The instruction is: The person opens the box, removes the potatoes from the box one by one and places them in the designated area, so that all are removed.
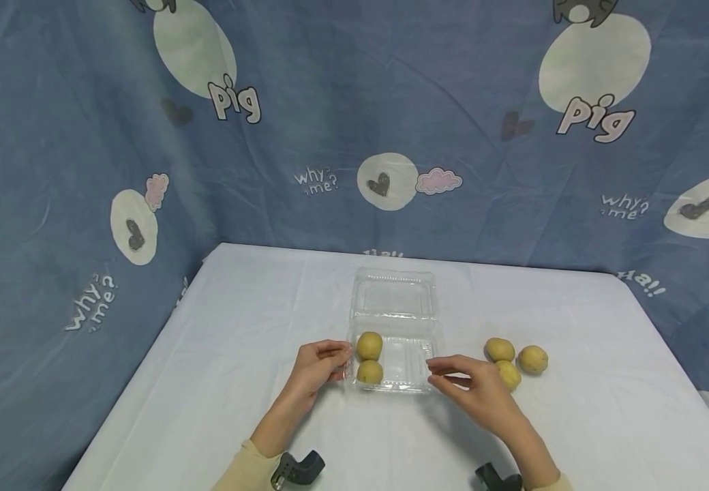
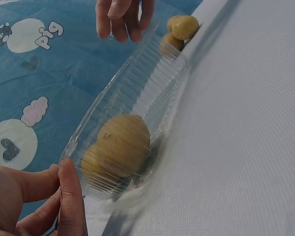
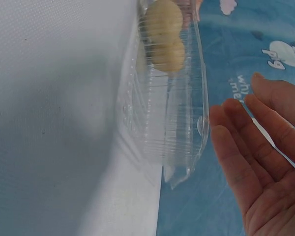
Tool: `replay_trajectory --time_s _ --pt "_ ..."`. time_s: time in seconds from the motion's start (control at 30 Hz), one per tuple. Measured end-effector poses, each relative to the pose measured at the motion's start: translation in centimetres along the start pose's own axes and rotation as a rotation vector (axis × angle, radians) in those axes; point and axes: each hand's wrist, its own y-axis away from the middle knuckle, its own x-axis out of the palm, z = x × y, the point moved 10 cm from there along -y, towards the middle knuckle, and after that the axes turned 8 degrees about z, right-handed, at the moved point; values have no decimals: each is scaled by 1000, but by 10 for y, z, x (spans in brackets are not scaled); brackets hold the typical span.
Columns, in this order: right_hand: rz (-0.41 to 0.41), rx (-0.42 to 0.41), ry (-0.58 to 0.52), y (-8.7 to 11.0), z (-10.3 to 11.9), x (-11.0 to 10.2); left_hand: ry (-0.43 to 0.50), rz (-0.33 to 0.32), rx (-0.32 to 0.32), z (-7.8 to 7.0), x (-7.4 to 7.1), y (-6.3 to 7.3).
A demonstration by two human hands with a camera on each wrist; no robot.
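The box [image 1: 403, 358] is standing open on the surface [image 1: 612, 416], two potatoes [image 1: 369, 346] filling its left end. The left hand [image 1: 318, 365] is pinching its left rim; the right hand [image 1: 476, 389] is hovering, fingers loose, by its right rim. Three potatoes [image 1: 533, 359] are lying right of the box. One-sided lifting could be setting the inner pair rolling. Clear plastic is obscuring right-fingertip contact.

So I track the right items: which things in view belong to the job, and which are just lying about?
Belong to the job:
clear container, pinched by left hand
right hand near its rim
two yellow pieces inside
probably three loose yellow pieces

Only surroundings:
white tablecloth
blue patterned backdrop
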Motion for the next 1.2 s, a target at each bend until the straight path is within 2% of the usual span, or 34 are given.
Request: replay_trajectory --time_s 0.47,0.6,0.77,1.2 --pt "17 -58 5 -6 4 6 -2 -11 -5 1 -1 0" --pt "44 -63 -12 -8 4 10 2 -7 -4 2 -1 0" --pt "74 -47 -41 -11 2 16 2 -4 -8 2 -1 0" --pt "132 -10 -35 -20 0 30 3 -7 -18 1 0 1"
